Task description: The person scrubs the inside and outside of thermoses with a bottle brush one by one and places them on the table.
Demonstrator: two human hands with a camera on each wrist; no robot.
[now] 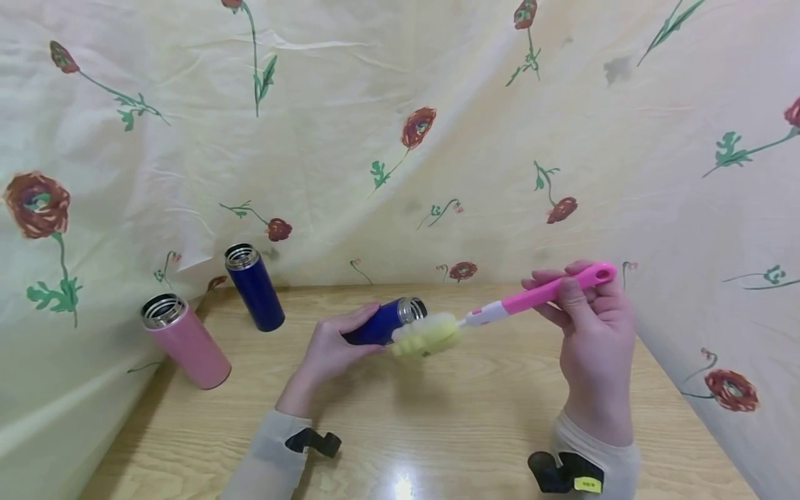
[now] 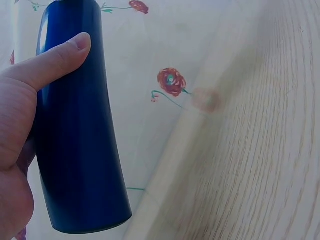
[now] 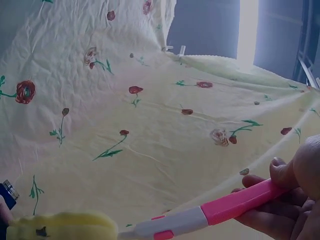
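Observation:
My left hand (image 1: 337, 340) grips a blue bottle (image 1: 380, 325) without a lid, tilted with its steel mouth to the right. In the left wrist view the thumb lies across the side of this blue bottle (image 2: 80, 135). My right hand (image 1: 596, 347) holds a bottle brush by its pink handle (image 1: 531, 297), fingers and thumb around it. The brush's yellow sponge head (image 1: 431, 335) is beside the bottle's mouth in the head view, overlapping its edge and outside the opening. In the right wrist view the yellow sponge head (image 3: 65, 226) hangs at lower left.
A second blue bottle (image 1: 256, 288) and a pink bottle (image 1: 187, 344), both without lids, stand on the left of the wooden table (image 1: 487, 417). A flowered cloth (image 1: 350, 153) hangs behind the table and along its sides.

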